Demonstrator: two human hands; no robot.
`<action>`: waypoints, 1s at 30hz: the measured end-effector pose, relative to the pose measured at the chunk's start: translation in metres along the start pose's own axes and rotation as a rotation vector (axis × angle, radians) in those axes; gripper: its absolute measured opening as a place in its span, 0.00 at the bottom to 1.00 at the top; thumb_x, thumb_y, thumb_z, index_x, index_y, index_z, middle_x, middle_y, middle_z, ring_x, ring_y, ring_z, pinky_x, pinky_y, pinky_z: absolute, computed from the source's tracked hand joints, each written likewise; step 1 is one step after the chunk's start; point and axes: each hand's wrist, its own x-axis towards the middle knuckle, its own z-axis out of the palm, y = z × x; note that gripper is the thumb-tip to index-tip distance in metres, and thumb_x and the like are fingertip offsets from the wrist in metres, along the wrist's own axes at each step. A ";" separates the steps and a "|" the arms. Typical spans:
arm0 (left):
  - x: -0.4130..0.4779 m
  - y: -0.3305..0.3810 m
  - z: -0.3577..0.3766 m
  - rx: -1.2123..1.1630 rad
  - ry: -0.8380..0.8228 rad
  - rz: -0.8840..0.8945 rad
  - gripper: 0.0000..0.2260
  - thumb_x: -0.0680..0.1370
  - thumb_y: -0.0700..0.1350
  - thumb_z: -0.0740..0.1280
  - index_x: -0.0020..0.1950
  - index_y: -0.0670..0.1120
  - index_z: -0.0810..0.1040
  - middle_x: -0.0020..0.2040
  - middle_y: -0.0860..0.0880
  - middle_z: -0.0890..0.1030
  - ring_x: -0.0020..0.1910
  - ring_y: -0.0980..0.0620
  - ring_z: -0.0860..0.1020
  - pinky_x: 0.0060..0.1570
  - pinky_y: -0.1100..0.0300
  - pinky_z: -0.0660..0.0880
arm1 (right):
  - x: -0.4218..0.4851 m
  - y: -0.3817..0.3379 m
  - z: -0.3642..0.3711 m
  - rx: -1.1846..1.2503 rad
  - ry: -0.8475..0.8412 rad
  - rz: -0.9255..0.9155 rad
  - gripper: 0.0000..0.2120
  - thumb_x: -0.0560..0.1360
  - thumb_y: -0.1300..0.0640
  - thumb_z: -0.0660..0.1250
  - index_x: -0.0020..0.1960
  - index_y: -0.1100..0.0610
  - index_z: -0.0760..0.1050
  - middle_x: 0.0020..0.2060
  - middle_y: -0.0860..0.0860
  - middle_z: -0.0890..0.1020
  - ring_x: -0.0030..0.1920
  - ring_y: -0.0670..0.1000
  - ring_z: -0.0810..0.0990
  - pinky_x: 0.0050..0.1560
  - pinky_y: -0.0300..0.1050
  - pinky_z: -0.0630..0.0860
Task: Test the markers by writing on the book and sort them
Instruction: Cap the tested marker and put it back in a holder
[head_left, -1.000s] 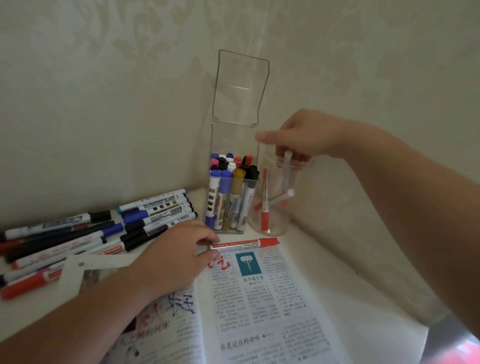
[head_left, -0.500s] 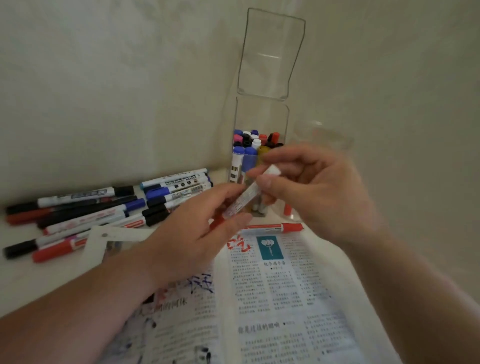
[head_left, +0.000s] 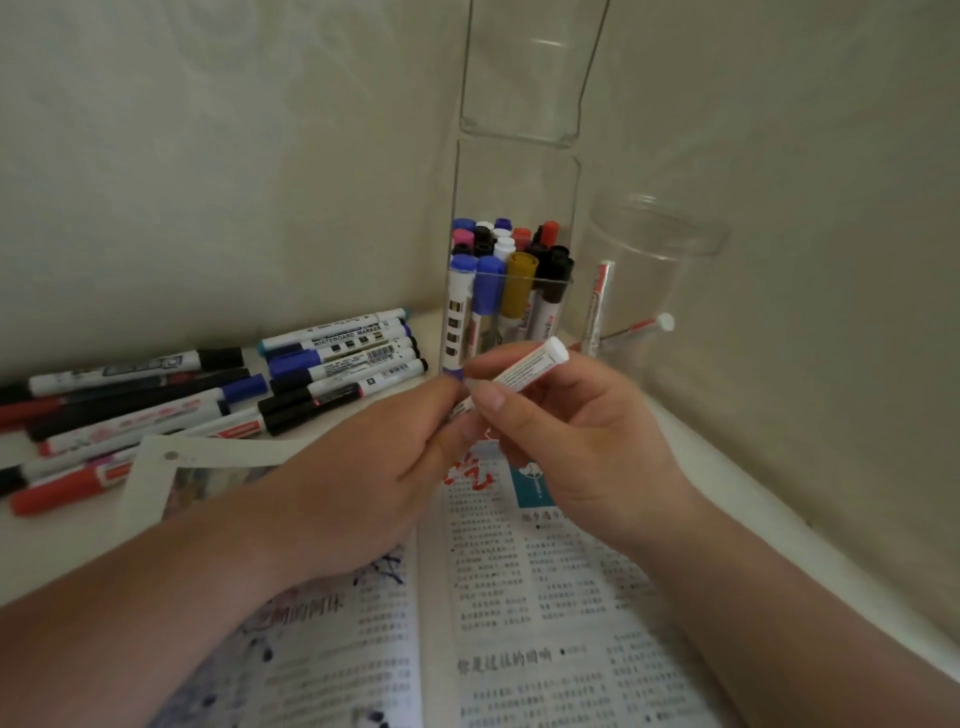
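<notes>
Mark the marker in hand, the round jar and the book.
marker in hand (head_left: 530, 366): head view, white barrel near its end cap.
round jar (head_left: 670, 280): head view, clear wall below the rim.
book (head_left: 550, 597): head view, right printed page.

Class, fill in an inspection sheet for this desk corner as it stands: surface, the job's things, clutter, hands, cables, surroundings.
Surface: white table, set into a corner.
Job's things: open book with ink scribbles; held marker; loose markers lying at the left; tall clear box, lid up, packed with upright markers; round jar with at least two markers in it.
Clutter: white card beside the book.
Hands: left hand and right hand both grip the held marker above the book.
Cables: nothing seen.
Surroundings: patterned wall behind and at the right.
</notes>
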 end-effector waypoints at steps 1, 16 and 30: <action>-0.001 -0.001 -0.001 0.002 -0.003 -0.012 0.14 0.80 0.62 0.51 0.59 0.63 0.71 0.50 0.68 0.79 0.52 0.67 0.77 0.48 0.69 0.74 | -0.001 -0.001 0.001 -0.030 0.009 -0.017 0.10 0.73 0.59 0.71 0.53 0.62 0.82 0.37 0.49 0.84 0.33 0.41 0.79 0.36 0.32 0.75; 0.003 -0.015 -0.003 0.338 0.054 -0.001 0.20 0.75 0.66 0.62 0.67 0.65 0.68 0.49 0.67 0.70 0.48 0.72 0.69 0.37 0.69 0.66 | 0.008 -0.037 -0.064 -0.041 0.457 -0.007 0.18 0.74 0.62 0.71 0.31 0.56 0.64 0.24 0.56 0.65 0.20 0.49 0.61 0.23 0.36 0.57; 0.018 -0.041 0.008 0.422 0.006 -0.039 0.15 0.79 0.59 0.62 0.64 0.60 0.78 0.56 0.65 0.73 0.55 0.69 0.69 0.51 0.72 0.66 | -0.014 0.010 -0.092 -0.386 0.158 0.312 0.09 0.74 0.70 0.71 0.38 0.61 0.81 0.29 0.63 0.79 0.23 0.55 0.75 0.23 0.42 0.74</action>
